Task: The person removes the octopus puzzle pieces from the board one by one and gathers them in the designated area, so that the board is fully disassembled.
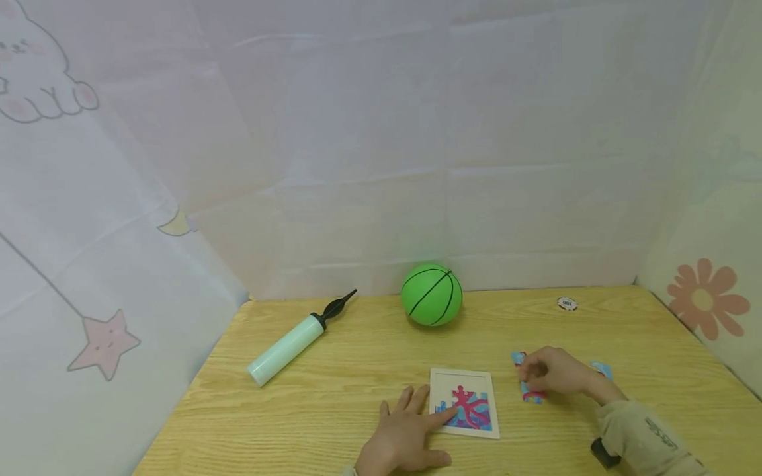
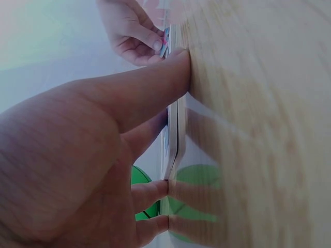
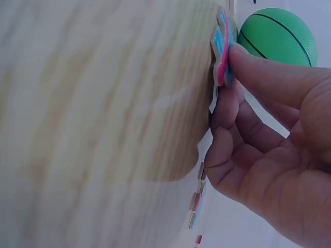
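A jigsaw puzzle in a white frame (image 1: 461,436) lies partly filled, showing a pink octopus on blue. My left hand (image 1: 405,433) rests spread beside it, index finger reaching onto the filled pieces and the other fingers on the table. To the right of the frame, my right hand (image 1: 559,371) pinches a pink-and-blue puzzle piece (image 3: 223,49) between thumb and fingers, close over the table. Loose puzzle pieces (image 1: 532,396) lie under and around that hand, partly hidden by it. Another blue piece (image 1: 602,368) shows behind the right wrist.
A green ball (image 1: 431,295) with black lines sits at the back of the wooden table (image 1: 286,410). Left of it lies a pale hand pump (image 1: 288,348) with a black nozzle. A round white chip (image 1: 567,303) lies at the back right, near the cloth backdrop (image 1: 369,165).
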`<action>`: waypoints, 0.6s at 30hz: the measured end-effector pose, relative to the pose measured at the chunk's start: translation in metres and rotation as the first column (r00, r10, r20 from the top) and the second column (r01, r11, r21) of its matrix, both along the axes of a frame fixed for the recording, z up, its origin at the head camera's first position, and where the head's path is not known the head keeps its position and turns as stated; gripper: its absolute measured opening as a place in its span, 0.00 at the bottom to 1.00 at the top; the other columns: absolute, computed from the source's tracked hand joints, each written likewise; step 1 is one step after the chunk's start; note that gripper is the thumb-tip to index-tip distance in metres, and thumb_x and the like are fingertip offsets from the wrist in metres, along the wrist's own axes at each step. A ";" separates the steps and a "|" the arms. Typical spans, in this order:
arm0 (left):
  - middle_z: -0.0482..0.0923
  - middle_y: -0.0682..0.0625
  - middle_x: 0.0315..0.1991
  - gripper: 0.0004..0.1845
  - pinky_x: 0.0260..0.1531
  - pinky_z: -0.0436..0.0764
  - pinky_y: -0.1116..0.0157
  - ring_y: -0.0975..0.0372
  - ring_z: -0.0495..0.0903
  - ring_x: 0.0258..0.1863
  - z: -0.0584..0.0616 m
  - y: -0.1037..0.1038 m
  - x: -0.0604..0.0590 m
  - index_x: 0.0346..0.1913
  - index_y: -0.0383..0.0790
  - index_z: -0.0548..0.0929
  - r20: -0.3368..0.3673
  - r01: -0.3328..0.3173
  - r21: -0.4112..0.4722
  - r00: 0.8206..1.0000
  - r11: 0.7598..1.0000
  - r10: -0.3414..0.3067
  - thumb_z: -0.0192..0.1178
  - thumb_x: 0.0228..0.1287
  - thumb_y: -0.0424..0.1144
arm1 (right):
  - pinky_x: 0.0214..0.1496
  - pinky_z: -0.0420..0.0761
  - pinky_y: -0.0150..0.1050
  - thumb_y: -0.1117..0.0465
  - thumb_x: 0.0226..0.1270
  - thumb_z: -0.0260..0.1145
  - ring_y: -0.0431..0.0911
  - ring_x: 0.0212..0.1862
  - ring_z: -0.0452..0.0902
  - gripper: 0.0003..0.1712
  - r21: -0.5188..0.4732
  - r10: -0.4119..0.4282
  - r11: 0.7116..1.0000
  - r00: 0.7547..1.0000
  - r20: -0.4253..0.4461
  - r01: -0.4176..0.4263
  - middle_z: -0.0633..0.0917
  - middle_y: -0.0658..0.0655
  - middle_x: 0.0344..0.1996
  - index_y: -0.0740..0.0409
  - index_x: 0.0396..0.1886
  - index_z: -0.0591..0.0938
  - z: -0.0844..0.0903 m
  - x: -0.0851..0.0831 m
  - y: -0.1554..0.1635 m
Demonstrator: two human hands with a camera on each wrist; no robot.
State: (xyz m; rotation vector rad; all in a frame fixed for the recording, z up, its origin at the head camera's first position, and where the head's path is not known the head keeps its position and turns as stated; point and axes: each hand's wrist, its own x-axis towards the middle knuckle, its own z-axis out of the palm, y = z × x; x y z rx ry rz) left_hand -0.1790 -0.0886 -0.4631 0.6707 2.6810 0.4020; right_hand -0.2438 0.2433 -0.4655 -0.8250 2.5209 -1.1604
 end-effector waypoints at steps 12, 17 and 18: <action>0.52 0.49 0.74 0.36 0.59 0.53 0.32 0.45 0.51 0.72 0.000 0.000 0.000 0.67 0.81 0.63 0.009 -0.004 0.011 1.000 1.000 0.004 0.64 0.54 0.63 | 0.33 0.74 0.32 0.69 0.60 0.67 0.37 0.29 0.74 0.03 0.003 -0.024 1.000 1.000 -0.018 0.024 0.81 0.49 0.27 0.58 0.33 0.82 0.000 0.002 0.001; 0.51 0.48 0.74 0.37 0.60 0.53 0.33 0.45 0.50 0.72 0.002 0.000 0.002 0.68 0.80 0.61 0.004 0.002 -0.011 1.000 1.000 -0.002 0.62 0.54 0.64 | 0.37 0.77 0.31 0.66 0.63 0.66 0.37 0.33 0.76 0.03 0.019 -0.018 1.000 1.000 -0.019 0.018 0.83 0.51 0.32 0.60 0.36 0.82 0.005 0.004 -0.001; 0.51 0.48 0.75 0.37 0.60 0.53 0.33 0.45 0.50 0.72 0.001 0.000 0.002 0.68 0.80 0.61 0.002 0.003 -0.015 1.000 1.000 -0.003 0.62 0.54 0.64 | 0.38 0.77 0.32 0.65 0.64 0.66 0.38 0.34 0.77 0.03 0.018 -0.012 1.000 1.000 -0.019 0.012 0.83 0.51 0.33 0.60 0.36 0.82 0.007 0.004 -0.002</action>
